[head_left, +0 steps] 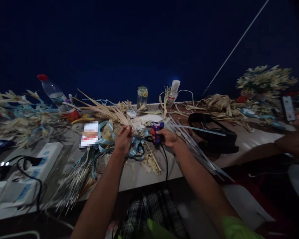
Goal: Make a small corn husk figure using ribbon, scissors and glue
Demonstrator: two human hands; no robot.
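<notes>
My right hand point(168, 137) is wrapped around a blue hot glue gun point(158, 126) with a lit red light, its tip pointing left. A black cord point(166, 162) runs from it down over the table edge. My left hand point(123, 136) is closed in a pinch on a pale dried husk point(124, 120), a short gap left of the glue gun. Its lower end is hidden by the fingers. Light blue ribbon point(133, 151) lies looped around and below my left hand, with husk scraps point(150, 161) between my wrists.
A lidded jar point(142, 96) stands behind my hands. To the left are a red-capped bottle point(53, 91), wire stems point(74, 179) and a power strip point(43, 169). Plastic strips point(196, 149) and a black strap point(214, 132) lie right. Another person's arm point(289, 142) reaches in at far right.
</notes>
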